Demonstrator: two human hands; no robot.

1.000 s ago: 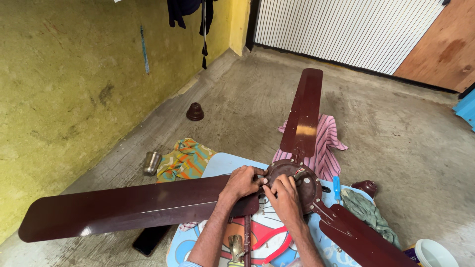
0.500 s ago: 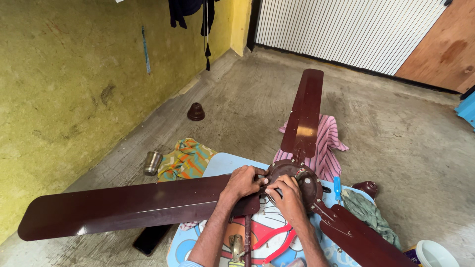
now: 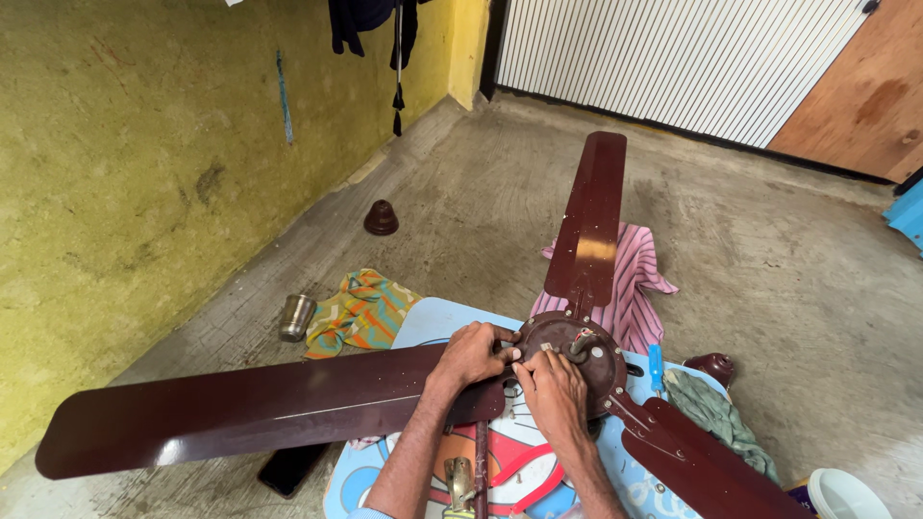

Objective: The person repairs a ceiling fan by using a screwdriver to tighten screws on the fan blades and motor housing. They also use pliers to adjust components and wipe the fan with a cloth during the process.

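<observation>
Head camera, looking down: a dark brown ceiling fan (image 3: 567, 360) lies on a light blue mat with a cartoon picture (image 3: 433, 322), and the mat lies on the grey concrete floor (image 3: 769, 240). The round motor housing (image 3: 586, 358) of the fan is in the lower middle of the picture. One blade (image 3: 588, 216) points away from the person, one long blade (image 3: 250, 408) goes to the left, and a third blade (image 3: 702, 461) goes to the lower right.

The left hand (image 3: 471, 354) rests at the root of the long blade, where it meets the motor housing; its fingers (image 3: 500, 336) are bent and press on the edge of the housing. The right hand (image 3: 556, 392) lies on top of the housing, fingers curled close together on a small part there. I cannot tell what the part is, or whether the fingers really pinch it.

Near the fan are a pink striped cloth (image 3: 630, 288) under the far blade, a colourful cloth (image 3: 361, 309) and a metal cup (image 3: 296, 317) on the left, and a brown bell-shaped cover (image 3: 381, 218) further away beside the yellow wall (image 3: 144, 173). A blue screwdriver (image 3: 655, 367) and a grey-green rag (image 3: 716, 411) lie on the right.
</observation>
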